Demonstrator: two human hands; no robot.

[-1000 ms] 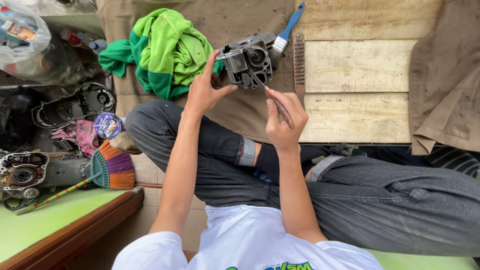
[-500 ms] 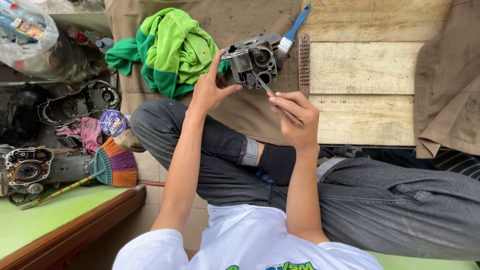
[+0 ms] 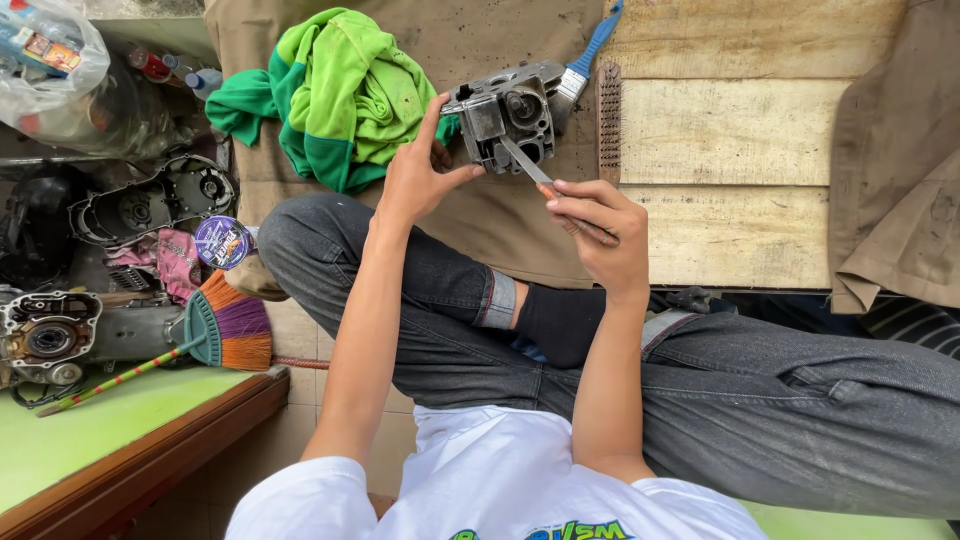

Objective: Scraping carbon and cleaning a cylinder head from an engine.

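the left hand (image 3: 415,180) grips a grey cast-metal engine part (image 3: 505,115) at twelve o'clock above the knees, beside a green cloth (image 3: 340,90); the right hand (image 3: 598,225), fingers closed, presses a thin flat metal blade (image 3: 525,160) against it.

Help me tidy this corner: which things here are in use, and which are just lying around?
In use: left hand holding metal engine part; right hand working flat blade against it.
Lying about: green cloth, blue-handled brush, wire brush, small broom.

A grey metal engine part (image 3: 507,120) is held up, a thin flat blade (image 3: 528,165) touching its face.
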